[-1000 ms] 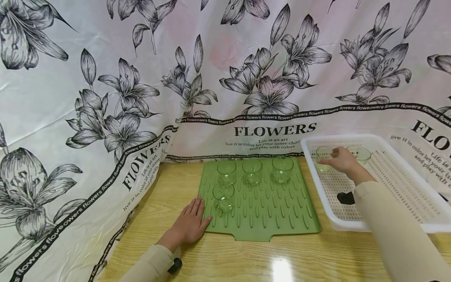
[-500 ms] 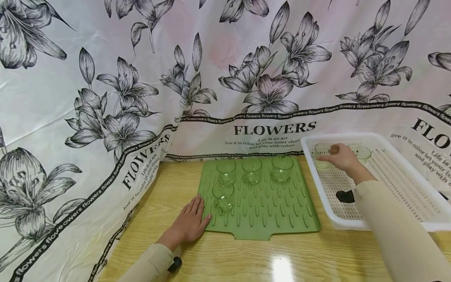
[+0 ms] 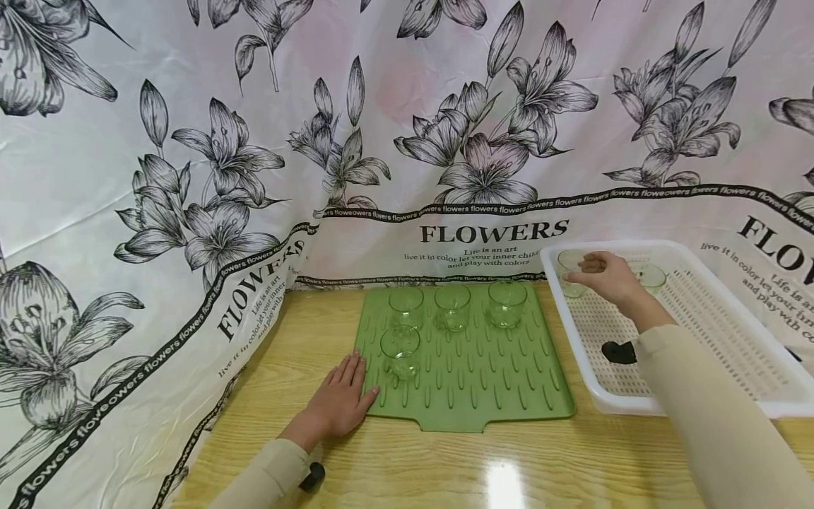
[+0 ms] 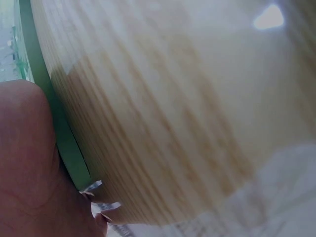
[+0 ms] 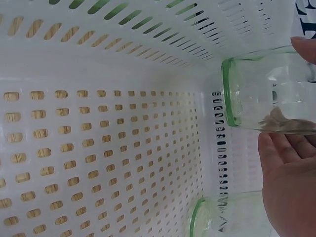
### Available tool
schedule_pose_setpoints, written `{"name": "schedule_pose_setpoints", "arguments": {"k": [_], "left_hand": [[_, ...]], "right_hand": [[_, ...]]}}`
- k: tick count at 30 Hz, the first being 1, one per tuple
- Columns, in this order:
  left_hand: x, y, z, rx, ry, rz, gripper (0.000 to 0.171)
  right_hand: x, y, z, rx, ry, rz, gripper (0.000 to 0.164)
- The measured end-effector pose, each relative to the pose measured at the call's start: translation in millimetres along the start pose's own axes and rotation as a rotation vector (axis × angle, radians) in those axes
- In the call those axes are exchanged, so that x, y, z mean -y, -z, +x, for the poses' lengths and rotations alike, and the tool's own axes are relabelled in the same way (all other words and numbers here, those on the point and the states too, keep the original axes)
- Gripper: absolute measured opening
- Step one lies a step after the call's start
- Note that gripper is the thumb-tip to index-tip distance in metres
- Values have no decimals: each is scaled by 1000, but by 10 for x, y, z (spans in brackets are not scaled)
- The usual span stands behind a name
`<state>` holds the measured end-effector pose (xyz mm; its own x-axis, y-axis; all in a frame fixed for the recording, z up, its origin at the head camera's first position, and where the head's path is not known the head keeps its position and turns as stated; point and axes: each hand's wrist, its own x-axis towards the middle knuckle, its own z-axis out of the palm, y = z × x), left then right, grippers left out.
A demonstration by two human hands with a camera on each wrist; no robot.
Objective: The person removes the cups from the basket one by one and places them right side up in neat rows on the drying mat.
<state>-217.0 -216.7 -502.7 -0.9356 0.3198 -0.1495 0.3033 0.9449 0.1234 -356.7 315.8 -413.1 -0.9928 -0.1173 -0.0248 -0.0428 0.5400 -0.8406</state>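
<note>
In the head view my right hand point(image 3: 607, 281) is inside the white basket, at its far left corner. Thumb and fingers grip a clear greenish drinking glass point(image 5: 269, 94) from opposite sides, as the right wrist view shows. A second glass point(image 3: 649, 276) stands in the basket just right of that hand. My left hand point(image 3: 340, 399) lies flat with straight fingers at the left edge of a green draining mat point(image 3: 483, 385). On the mat stand a front glass point(image 3: 400, 353) and a back row of a left glass point(image 3: 405, 307), a middle glass point(image 3: 452, 307) and a right glass point(image 3: 506, 304).
The white perforated basket point(image 3: 591, 375) stands right of the mat, its wall rising around the right hand. A floral printed cloth point(image 3: 356, 247) hangs behind and along the left of the wooden table point(image 3: 381, 474).
The right hand and its glass have shifted slightly left and up towards the basket's far left corner. The left hand has stayed at the mat's edge.
</note>
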Motion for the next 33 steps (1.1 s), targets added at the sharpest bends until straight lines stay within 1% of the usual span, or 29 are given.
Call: {"name": "schedule_pose_setpoints", "arguments": {"k": [8,15,23,29,33], "left_hand": [[31,-67,23,-17,0,-2,80],[23,-67,23,-17,-1,0,79],[9,-41,22,-23,-9,7,79],[7,-27,17,-18,-10,1,79],[10,-32,10,-17,-9,3,79]], "right_hand": [[45,8,-21,-5,34,17,99],[116,34,-58,8,43,20,100],[189,90,-68,-8,61,20,99],[284,126,-146,7,98,14,99],[346,144,-210,9,103,7,100]]}}
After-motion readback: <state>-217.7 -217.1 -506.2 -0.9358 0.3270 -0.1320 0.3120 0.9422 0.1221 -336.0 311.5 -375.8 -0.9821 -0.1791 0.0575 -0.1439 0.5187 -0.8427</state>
